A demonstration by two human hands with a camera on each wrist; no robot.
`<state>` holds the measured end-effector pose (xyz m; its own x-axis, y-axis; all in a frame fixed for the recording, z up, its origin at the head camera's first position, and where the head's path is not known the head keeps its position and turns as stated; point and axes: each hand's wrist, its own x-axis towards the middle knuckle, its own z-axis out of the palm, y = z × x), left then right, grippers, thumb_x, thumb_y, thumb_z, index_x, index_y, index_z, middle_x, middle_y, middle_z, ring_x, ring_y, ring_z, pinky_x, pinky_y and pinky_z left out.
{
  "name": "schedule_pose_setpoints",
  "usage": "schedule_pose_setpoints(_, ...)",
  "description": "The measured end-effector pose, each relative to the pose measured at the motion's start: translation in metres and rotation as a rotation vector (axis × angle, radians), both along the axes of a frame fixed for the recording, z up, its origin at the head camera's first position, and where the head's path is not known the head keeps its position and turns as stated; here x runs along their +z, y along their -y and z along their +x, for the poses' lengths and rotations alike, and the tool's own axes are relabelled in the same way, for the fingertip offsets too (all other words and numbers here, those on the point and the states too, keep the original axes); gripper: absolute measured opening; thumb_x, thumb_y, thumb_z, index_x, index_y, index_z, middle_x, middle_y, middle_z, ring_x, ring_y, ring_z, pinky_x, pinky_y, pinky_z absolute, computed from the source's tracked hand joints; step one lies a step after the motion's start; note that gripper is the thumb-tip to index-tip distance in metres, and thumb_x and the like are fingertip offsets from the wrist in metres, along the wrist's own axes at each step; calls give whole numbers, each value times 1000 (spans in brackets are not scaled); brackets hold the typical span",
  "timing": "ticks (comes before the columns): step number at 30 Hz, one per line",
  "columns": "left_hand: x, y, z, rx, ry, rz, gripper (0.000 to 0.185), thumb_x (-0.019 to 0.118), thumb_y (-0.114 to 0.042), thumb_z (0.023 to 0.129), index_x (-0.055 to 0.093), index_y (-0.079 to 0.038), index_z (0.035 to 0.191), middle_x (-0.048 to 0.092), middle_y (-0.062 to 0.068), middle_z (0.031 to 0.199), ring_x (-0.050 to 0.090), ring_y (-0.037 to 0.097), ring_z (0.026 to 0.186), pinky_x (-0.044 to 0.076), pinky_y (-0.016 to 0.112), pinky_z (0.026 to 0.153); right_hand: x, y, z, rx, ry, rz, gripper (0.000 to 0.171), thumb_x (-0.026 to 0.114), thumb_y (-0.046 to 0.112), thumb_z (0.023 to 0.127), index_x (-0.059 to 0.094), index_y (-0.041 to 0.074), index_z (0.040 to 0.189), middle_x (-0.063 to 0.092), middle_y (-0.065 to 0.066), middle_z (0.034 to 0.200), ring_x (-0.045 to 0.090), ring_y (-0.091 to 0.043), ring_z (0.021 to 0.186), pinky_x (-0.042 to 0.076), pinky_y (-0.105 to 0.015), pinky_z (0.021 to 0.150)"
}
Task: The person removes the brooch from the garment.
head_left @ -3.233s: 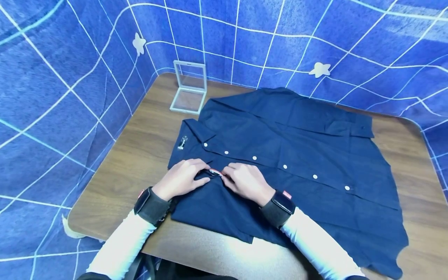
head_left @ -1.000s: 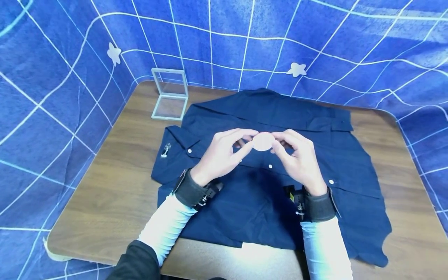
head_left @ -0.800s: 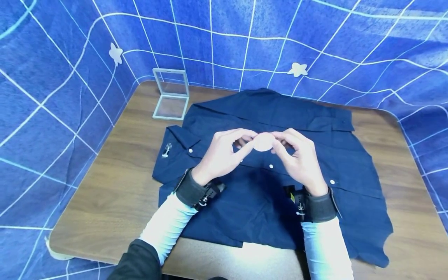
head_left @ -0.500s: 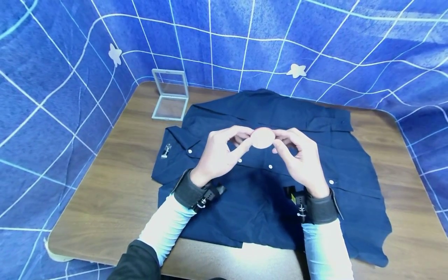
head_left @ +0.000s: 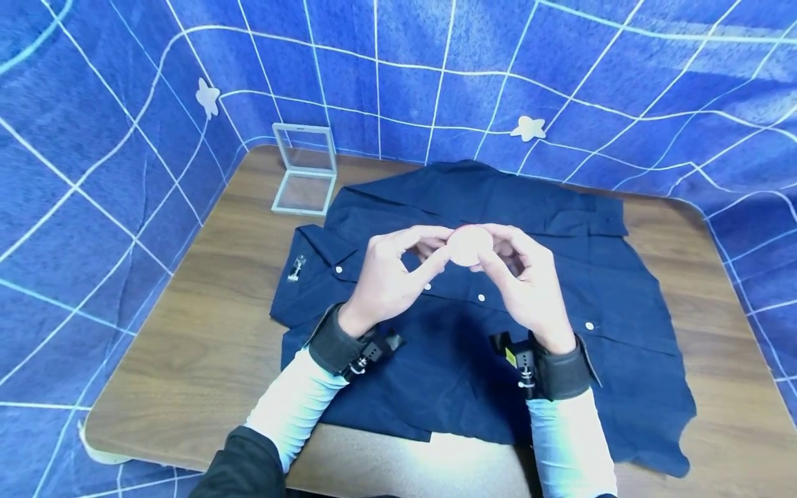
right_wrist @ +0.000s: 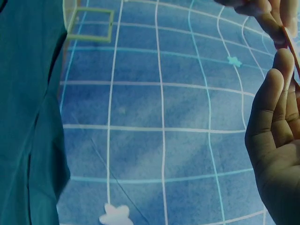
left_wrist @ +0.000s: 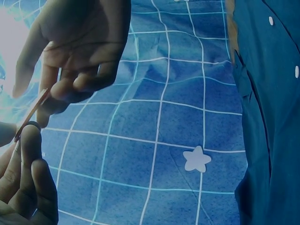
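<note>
A round flat disc (head_left: 470, 245) with a pale face and a red edge is held up above a dark blue shirt (head_left: 591, 277). My left hand (head_left: 398, 270) pinches its left edge between thumb and fingers. At the disc's right edge my right hand (head_left: 523, 277) pinches it too, the thumb overlapping the pale face. In the left wrist view the disc (left_wrist: 32, 115) shows edge-on between the hands. A thin red edge of the disc (right_wrist: 291, 49) appears in the right wrist view. The disc's other face is hidden in the head view.
The shirt lies spread on a wooden table (head_left: 205, 346), white buttons along its front. A small clear piece (head_left: 296, 268) sits on its left part. Behind stands an unfolded clear frame (head_left: 305, 171). A blue gridded cloth (head_left: 411, 83) with white stars surrounds the table.
Both hands have lifted the disc off the shirt, where they worked earlier, and moved it to the right. In the last half second the right hand has shifted slightly left over the disc.
</note>
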<state>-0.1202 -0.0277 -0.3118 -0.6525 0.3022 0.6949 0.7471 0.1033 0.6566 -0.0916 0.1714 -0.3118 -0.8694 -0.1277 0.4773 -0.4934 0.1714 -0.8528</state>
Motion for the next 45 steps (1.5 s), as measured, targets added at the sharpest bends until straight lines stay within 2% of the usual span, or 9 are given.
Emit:
schedule_pose_setpoints(8,-2,0,2,-10,-18,2,21,71,-1,86,71,4,107,74,12,84,67,14,70,55,23,66,-3,6,1,25,-7,-50,12,62,1,93,64,-10,97,69,9,78,65,-8,72,52,-19,65)
schedule_pose_setpoints(14,-1,0,2,-13,-30,-7,21,70,-1,86,71,4,106,74,13,85,66,14,70,55,27,65,-3,6,0,35,-25,-56,14,62,3,94,63,-11,95,69,11,78,65,-6,71,51,-18,63)
schedule_pose_setpoints(19,-1,0,3,-18,-28,-11,21,70,-1,86,71,4,107,74,12,85,65,13,70,55,31,63,-4,6,-1,41,-47,-50,9,61,-4,91,62,-12,94,69,13,78,65,-4,70,51,-16,62)
schedule_pose_setpoints(26,0,0,3,-22,-46,-11,21,70,-1,86,71,4,106,74,12,83,66,13,70,53,25,65,-5,8,0,19,-57,-32,7,59,-8,89,62,-12,94,68,15,77,64,-3,68,47,-15,56)
schedule_pose_setpoints(38,-1,0,4,-20,-60,-19,20,71,-1,85,71,5,104,74,12,84,67,15,71,54,24,66,-9,11,-2,-30,-108,1,4,59,-8,88,63,-8,90,65,18,74,63,-2,65,45,-15,52)
schedule_pose_setpoints(45,-3,1,3,-16,-65,-26,20,71,-2,85,71,4,104,74,12,84,67,14,71,53,23,66,-11,13,-3,-48,-125,0,5,61,-6,89,65,-8,91,65,16,73,64,-2,65,50,-14,60)
